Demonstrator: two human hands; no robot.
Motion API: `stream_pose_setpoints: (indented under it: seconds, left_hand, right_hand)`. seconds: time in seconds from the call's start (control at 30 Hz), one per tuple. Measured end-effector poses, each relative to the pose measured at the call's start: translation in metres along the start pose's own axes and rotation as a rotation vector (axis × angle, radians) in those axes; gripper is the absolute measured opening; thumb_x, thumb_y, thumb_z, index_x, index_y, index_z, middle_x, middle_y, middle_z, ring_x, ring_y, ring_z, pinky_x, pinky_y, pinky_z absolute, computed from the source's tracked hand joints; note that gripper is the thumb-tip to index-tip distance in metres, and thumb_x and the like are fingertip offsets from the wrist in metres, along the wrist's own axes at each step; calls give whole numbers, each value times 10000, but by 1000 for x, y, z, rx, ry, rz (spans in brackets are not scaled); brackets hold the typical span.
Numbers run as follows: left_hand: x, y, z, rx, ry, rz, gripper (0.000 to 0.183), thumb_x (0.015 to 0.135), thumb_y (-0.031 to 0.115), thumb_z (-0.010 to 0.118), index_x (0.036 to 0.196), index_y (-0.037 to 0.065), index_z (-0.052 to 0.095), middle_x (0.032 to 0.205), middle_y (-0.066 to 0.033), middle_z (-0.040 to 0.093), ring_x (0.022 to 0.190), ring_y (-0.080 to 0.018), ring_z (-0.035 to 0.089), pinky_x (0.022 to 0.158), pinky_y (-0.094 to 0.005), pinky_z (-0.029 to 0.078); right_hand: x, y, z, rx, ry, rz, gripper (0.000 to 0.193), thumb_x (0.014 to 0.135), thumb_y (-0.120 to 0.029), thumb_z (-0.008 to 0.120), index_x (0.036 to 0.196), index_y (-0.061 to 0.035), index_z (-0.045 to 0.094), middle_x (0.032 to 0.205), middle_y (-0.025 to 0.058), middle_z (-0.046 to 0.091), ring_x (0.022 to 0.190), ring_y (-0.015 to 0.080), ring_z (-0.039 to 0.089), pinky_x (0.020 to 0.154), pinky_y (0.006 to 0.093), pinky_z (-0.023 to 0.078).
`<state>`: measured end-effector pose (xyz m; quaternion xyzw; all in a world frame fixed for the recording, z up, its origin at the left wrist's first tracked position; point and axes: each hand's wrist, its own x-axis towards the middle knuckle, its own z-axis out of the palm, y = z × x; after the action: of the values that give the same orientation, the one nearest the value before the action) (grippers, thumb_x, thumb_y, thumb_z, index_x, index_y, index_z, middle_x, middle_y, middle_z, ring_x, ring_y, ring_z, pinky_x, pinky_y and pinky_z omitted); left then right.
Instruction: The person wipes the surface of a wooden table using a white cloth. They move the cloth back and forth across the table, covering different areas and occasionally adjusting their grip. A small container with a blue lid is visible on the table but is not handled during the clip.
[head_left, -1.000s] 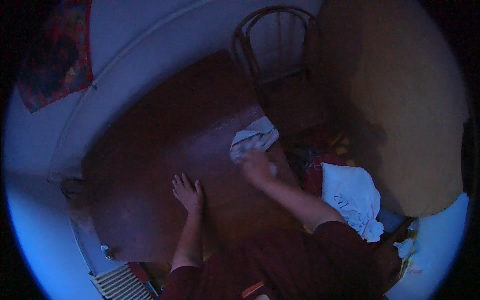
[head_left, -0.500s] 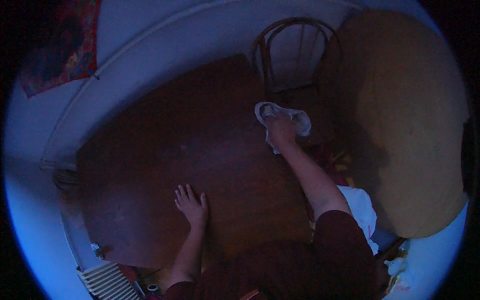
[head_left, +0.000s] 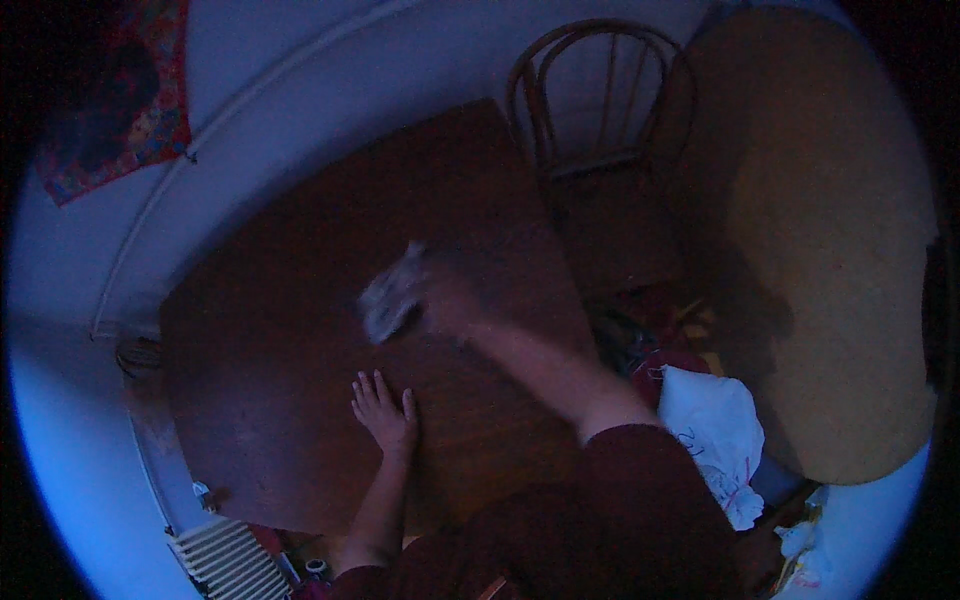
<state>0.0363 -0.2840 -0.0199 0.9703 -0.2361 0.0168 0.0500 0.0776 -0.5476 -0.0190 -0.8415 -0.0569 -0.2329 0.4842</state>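
Dim bluish light fills a small room whose pale wall curves round the far side of a dark brown rectangular wooden table (head_left: 300, 330). Left of the table, up on the wall, hangs a red patterned cloth hanging (head_left: 120, 100); below the table's near-left corner stands a white ribbed radiator (head_left: 225, 560). On the table's near half the left hand (head_left: 383, 410) lies flat, palm down and fingers spread, grasping nothing. Just beyond it, near the table's middle, lies a crumpled white cleaning cloth (head_left: 390, 300), blurred, its long axis slanting from near-left to far-right. The right hand (head_left: 450, 300) is on the cloth's right end, pressing it to the wood; the blur hides whether the fingers clench the cloth or only lie on it. Past the table's far-right corner stands a dark bentwood chair with a curved spindle back (head_left: 600, 110). Right of the table, on the floor, sits a white bundle of fabric with red markings (head_left: 712, 430), and further right a large tan rounded rug (head_left: 830, 250).
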Motion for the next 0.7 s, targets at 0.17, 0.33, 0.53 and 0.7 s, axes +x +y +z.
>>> stream_pose_setpoints:
  seconds: [0.17,0.33,0.53,0.7]
  left_hand:
    - [-6,7,-4,8,-11,-22,640,863,361,536,1382,36,352,1485,-192,222,1375,-373,182,1099,-543,131]
    - [-4,13,4,0,-28,-15,646,856,352,545,1383,35,348,1489,-190,214,1378,-374,174,1100,-542,127]
    - [-4,0,12,-5,17,21,646,850,351,546,1376,30,355,1491,-191,208,1376,-382,174,1094,-550,131]
    - [-4,-5,8,15,11,14,642,846,339,558,1373,29,360,1494,-191,197,1379,-380,166,1093,-551,138]
  right_hand:
    - [-6,43,-153,-930,32,384,217,836,-161,515,955,-78,676,1096,129,606,989,279,579,882,384,464]
    - [8,77,-38,-859,-94,372,244,853,-123,456,953,-5,645,1078,192,592,1004,335,559,894,439,448]
    - [21,-48,105,-542,-415,31,234,784,-92,515,942,-2,662,1039,182,618,1021,340,569,934,491,418]
    - [44,10,-30,-521,-174,239,286,758,-116,578,1029,-95,669,1078,142,617,993,299,585,898,421,459]
